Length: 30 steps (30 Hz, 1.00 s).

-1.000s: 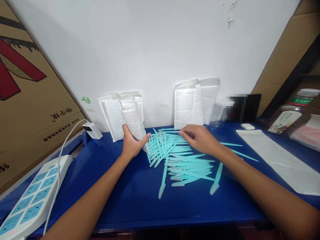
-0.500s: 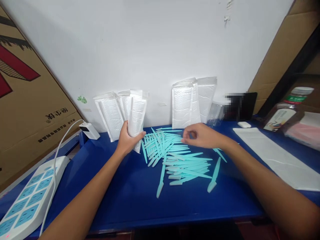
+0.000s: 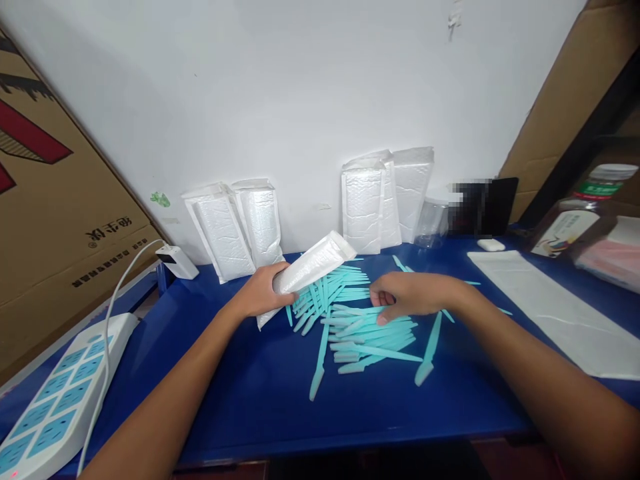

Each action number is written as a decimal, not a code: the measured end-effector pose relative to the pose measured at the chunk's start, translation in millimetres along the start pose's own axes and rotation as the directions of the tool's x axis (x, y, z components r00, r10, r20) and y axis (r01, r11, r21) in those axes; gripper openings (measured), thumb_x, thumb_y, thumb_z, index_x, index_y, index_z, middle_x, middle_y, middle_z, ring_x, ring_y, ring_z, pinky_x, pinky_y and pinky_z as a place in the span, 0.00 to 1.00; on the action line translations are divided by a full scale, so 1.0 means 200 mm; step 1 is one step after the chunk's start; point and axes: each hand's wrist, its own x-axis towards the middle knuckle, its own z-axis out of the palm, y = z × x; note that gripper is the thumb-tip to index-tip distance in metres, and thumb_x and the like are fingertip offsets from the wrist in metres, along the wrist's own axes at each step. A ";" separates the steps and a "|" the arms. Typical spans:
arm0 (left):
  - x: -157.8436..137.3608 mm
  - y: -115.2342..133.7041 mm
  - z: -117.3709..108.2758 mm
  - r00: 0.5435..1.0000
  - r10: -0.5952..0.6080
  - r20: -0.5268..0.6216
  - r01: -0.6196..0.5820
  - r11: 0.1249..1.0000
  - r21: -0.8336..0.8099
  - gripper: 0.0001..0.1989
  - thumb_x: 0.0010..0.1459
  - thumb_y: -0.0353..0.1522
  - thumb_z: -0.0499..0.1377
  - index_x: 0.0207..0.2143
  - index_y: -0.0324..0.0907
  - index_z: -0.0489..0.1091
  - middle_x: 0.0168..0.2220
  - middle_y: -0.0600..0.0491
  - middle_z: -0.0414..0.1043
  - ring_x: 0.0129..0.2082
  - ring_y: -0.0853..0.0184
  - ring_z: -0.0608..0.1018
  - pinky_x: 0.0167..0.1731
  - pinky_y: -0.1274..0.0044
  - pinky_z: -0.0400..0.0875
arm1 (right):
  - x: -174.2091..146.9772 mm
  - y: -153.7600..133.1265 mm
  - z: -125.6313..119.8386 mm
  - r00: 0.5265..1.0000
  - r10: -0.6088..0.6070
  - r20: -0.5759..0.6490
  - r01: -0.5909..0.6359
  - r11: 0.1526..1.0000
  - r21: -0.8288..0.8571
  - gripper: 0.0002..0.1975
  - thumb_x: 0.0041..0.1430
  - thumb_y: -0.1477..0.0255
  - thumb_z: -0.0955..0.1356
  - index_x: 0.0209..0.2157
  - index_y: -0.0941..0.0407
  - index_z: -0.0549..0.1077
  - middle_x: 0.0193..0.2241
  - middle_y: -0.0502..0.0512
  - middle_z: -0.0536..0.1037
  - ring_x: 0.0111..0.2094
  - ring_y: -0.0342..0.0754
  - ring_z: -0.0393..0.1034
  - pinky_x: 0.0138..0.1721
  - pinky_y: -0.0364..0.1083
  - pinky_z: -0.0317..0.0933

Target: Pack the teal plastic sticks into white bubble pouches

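My left hand [image 3: 263, 290] is wrapped round a white bubble mailer [image 3: 315, 262], which tilts up to the right above a pile of turquoise eyebrow razors [image 3: 367, 333] with pale capped ends. Over the right part of this pile is my right hand [image 3: 413, 293], its fingers curled and its thumb apart from them, low against the razors. Nothing shows in its grasp, though the palm side is partly hidden. Single razors lie around the pile, one [image 3: 429, 350] in front of my right hand.
Filled bubble mailers [image 3: 227, 233] lean on the wall at left, more [image 3: 363, 210] at centre right. A clear jar [image 3: 433, 223], a dark screen [image 3: 493, 207], a flat white mailer [image 3: 550, 313] and a bottle [image 3: 570, 220] are on the right. A power strip [image 3: 75, 387] lies left.
The mailer in my left hand has gone from upright to tilted right, over the razors. My right hand has moved slightly right and down onto the pile, thumb and fingers parting.
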 end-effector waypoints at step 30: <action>0.00 0.02 0.10 0.995 0.079 -0.068 -0.074 0.994 0.075 0.26 0.49 0.45 0.68 0.49 0.45 0.74 0.46 0.49 0.78 0.44 0.53 0.79 0.43 0.66 0.72 | 0.00 0.13 -0.11 0.907 -0.206 -0.369 0.234 0.972 0.035 0.23 0.69 0.52 0.64 0.35 0.55 0.80 0.37 0.57 0.81 0.37 0.53 0.73 0.39 0.50 0.65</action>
